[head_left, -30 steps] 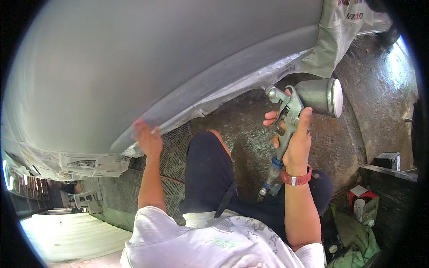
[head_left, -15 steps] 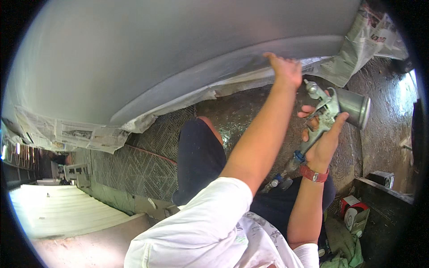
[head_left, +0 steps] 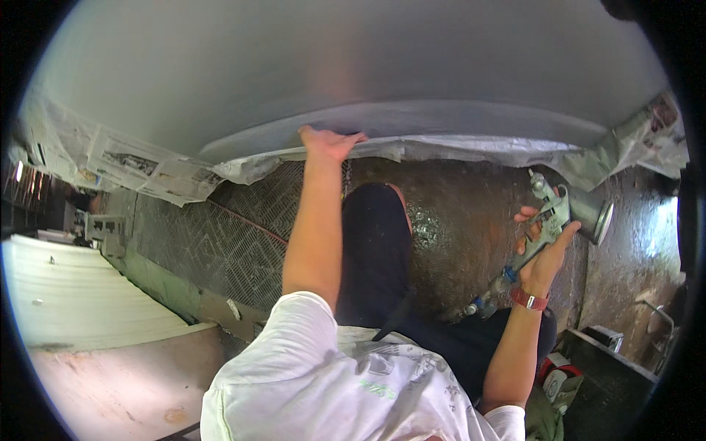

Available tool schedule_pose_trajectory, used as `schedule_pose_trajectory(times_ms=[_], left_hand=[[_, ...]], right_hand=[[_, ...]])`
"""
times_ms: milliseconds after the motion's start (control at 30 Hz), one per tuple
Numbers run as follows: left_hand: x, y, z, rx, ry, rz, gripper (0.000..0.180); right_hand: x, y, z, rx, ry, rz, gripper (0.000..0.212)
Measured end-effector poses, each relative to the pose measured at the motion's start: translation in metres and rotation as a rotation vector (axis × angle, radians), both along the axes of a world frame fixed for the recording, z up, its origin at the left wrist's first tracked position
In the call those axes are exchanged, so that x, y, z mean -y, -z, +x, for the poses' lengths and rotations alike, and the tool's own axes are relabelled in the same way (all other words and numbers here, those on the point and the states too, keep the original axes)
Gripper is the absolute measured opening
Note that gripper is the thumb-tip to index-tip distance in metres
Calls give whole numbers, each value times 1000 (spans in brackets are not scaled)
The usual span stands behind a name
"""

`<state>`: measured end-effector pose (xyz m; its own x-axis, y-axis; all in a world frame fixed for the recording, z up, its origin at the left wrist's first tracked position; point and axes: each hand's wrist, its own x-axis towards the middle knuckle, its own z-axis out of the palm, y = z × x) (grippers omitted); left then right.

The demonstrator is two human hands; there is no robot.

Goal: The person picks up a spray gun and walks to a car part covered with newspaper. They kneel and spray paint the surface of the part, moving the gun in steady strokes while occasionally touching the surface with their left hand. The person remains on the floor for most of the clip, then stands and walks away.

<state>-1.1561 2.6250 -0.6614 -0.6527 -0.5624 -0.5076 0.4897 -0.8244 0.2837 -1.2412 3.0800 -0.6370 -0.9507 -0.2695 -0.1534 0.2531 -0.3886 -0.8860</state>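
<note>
Fingers uncurled, my left hand (head_left: 331, 142) lies at the grey panel (head_left: 456, 66)'s lower edge, where rubbing skin could smudge it; my right hand (head_left: 544, 256) grips a spray gun (head_left: 553, 213).

The grey body panel (head_left: 456, 66) runs off the top edge, and a dark shape (head_left: 620, 9) there is too cropped to identify. A pinkish reflection (head_left: 334, 70) on the panel is blurred. Some fingers of the left hand (head_left: 331, 141) are hard to make out; they seem to lie against its lower rim. The right hand (head_left: 544, 256) partly hides the handle of the spray gun (head_left: 553, 211). Most print on the newspaper (head_left: 140, 158) is illegibly small. Green cloth (head_left: 543, 420) is cut off below.
</note>
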Motion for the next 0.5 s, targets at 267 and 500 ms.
schedule_pose_trajectory(times_ms=[267,500], left_hand=[[104,2,114,-56,-47,-73,94],[188,-9,181,247,-268,-160,105]], right_hand=[[19,-2,23,-99,-109,77,85],[46,-27,38,-180,-214,49,90]])
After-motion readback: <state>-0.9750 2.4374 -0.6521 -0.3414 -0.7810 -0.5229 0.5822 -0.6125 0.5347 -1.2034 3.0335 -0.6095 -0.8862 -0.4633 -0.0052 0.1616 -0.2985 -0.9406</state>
